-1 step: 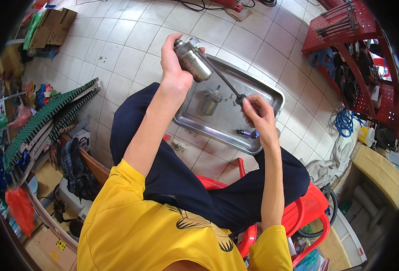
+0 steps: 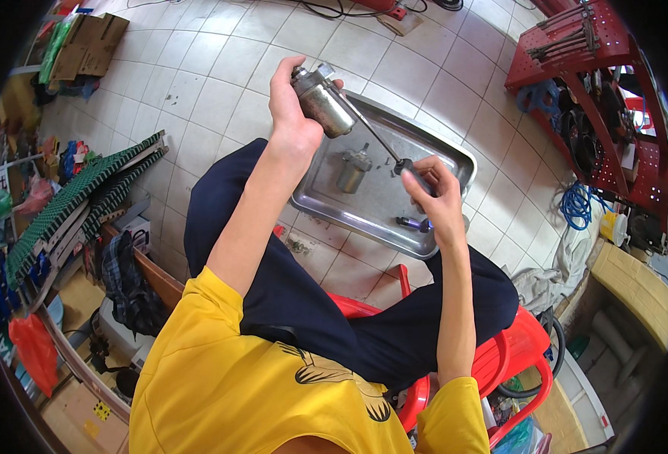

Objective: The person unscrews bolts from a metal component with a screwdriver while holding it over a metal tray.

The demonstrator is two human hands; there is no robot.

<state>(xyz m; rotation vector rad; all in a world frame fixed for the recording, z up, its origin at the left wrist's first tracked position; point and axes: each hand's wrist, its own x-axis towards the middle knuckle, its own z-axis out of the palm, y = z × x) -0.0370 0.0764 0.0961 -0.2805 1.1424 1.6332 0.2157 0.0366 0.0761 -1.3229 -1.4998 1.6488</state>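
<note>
Metal tray (image 2: 379, 208), cylindrical part (image 2: 354, 172), purple-black object (image 2: 414, 223) inside; screwdriver (image 2: 403, 166) overhead

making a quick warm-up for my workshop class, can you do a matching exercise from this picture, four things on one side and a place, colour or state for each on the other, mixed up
Things
1. long-shafted tool
2. cylindrical metal part
3. tray
4. coiled cord

Place, colour or state
A. blue
B. in the left hand
C. has another metal part lying in it
D. held by its handle in the right hand

Pairs
1-D, 2-B, 3-C, 4-A
</note>
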